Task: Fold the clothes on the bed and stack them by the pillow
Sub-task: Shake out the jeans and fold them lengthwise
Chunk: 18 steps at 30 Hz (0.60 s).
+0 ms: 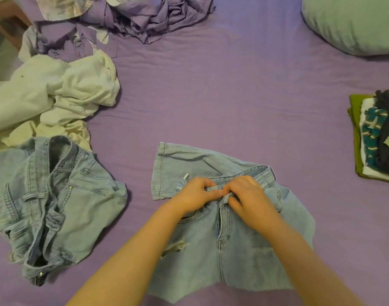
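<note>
Right now both hands meet at the waistband of the light-blue jeans (224, 230) lying near the bed's front edge: the left hand (194, 195) pinches the band from one side, the right hand (247, 198) curls over the button area from the other. A folded-up leg end lies just beyond their knuckles. The pillow (352, 23) sits far off to the right, with a folded stack (375, 138) between it and the right arm, so that arm is nearer. Open purple sheet (222, 102) stretches ahead; crumpled denim (56, 206) and a white heap (52, 96) crowd the left.
</note>
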{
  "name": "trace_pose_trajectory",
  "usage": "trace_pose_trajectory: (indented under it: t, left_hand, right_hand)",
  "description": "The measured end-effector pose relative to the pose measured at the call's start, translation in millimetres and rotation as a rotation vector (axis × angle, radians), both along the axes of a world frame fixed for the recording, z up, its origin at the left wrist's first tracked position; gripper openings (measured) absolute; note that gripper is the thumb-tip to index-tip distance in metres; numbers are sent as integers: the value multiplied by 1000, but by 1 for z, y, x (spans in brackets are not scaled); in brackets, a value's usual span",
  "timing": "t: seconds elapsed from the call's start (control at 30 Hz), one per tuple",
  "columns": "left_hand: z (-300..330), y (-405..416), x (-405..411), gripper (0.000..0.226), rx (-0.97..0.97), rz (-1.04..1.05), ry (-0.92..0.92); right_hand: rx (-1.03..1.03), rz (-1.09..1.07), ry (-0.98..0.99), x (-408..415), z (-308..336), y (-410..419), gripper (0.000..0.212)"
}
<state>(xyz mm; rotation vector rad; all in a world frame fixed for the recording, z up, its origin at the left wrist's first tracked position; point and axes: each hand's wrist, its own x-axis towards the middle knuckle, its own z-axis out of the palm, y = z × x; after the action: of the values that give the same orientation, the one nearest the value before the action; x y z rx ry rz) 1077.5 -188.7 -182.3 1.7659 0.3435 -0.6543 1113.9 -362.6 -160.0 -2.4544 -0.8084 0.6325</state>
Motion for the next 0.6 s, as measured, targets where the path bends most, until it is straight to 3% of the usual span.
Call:
trace_pose_trajectory:
  t: [0.2, 0.33, 0.47, 0.6]
  left_hand:
    - [7, -8, -11, 16, -22, -2, -42]
    - [13, -12, -20, 17, 13, -89, -82]
    - [19, -15, -23, 41, 277, -280, -237]
    - [28, -15, -22, 32, 260, -269, -272]
  right_hand:
    - [8, -94, 37, -14, 7, -7, 11]
    - [14, -111, 24, -20, 10, -13, 23]
    - [18, -109, 54, -17, 17, -16, 24]
    - [64, -110, 138, -8, 25, -21, 20]
